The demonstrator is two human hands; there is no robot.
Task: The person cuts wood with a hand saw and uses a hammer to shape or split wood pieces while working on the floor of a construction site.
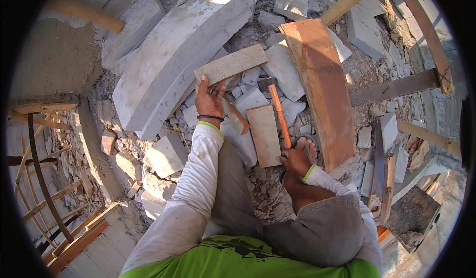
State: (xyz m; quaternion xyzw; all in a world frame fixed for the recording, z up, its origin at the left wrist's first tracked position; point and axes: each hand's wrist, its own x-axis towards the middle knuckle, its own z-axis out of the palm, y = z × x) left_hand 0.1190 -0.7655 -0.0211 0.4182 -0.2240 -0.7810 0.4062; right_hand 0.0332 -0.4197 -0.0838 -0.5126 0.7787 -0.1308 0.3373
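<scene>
My left hand [209,99] grips the near left end of a short pale plank [232,63], its thumb against the face and fingers bent at the lower edge. The plank lies slanted above broken stones. My right hand [297,162] is low beside my sandalled foot, fingers curled; whatever they hold is hidden. Its fingertips come close to the lower right corner of a wooden block [265,135]. A hammer with an orange handle [279,110] lies on the rubble, dark head away from me and handle end next to that hand. A small brown wood piece [237,116] lies between the hands.
Large grey concrete slabs [183,50] lie at upper left. A broad reddish-brown board [322,89] slants on the right, with a handsaw [379,159] beyond it. Wooden poles [354,0] cross the upper right. Loose rubble [130,166] surrounds me, and timber framing [49,179] stands at far left.
</scene>
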